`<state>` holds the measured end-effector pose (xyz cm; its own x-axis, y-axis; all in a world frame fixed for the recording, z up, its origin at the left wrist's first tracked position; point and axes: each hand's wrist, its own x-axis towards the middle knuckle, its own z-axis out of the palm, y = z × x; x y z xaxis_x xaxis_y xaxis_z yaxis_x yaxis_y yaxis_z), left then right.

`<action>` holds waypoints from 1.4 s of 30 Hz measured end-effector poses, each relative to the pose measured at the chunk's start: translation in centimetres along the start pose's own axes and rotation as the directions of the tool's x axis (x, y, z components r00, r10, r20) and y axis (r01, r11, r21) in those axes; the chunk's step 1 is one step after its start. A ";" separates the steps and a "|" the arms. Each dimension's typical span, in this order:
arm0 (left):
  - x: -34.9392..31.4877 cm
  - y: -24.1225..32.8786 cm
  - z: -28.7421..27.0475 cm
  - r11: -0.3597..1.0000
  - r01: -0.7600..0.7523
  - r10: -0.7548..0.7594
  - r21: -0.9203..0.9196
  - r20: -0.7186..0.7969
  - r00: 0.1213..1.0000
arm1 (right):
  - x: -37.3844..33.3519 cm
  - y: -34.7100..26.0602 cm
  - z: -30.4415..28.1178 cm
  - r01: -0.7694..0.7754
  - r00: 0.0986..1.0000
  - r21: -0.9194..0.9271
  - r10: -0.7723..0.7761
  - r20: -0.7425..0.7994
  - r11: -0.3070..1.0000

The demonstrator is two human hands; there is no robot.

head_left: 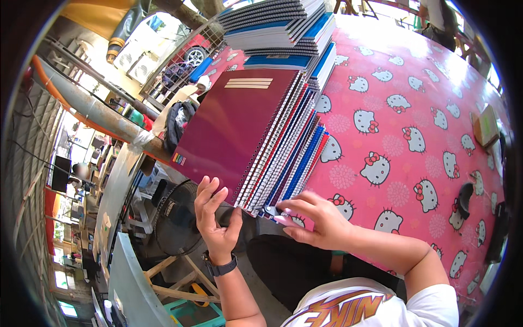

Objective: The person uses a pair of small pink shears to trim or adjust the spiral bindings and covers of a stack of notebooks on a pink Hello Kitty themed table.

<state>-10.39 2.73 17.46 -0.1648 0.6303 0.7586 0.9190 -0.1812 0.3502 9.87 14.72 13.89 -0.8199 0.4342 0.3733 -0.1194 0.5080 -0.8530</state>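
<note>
A slanted stack of spiral-bound notebooks lies on the pink cartoon-cat tablecloth, a maroon one on top. My left hand steadies the near corner of the stack, fingers spread against the maroon cover's edge; a dark watch sits on its wrist. My right hand pinches a small dark and pink object at the lower spiral ends of the stack; what that object is I cannot tell. A second pile of blue and white notebooks stands behind the stack.
A black fan stands below the table's left edge. Brown and dark items lie at the table's right side. Another person stands at the far end. A cluttered workshop with pipes lies to the left.
</note>
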 end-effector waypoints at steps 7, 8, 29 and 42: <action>0.0 0.1 0.2 1.000 0.005 -0.005 -0.002 -0.013 1.000 | 0.9 -0.4 0.3 0.253 0.942 -0.339 -0.310 -0.127 0.906; 0.0 0.1 0.2 1.000 0.006 -0.006 -0.010 -0.012 1.000 | 1.0 -0.2 0.2 0.252 0.942 -0.338 -0.310 -0.130 0.907; -0.1 0.1 0.0 0.999 0.024 -0.023 -0.044 0.027 0.999 | 0.6 2.2 0.9 0.289 0.930 -0.338 -0.346 -0.123 0.896; -0.5 -0.3 -0.1 1.000 -0.002 0.004 -0.029 0.079 0.997 | -0.2 2.4 1.6 0.173 0.974 -0.226 -0.200 -0.105 0.959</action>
<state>-10.64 2.45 17.02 -0.1320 0.6875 0.7141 0.9084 -0.2045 0.3647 8.83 14.69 11.24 -0.7158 0.3995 0.5727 -0.1294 0.7301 -0.6710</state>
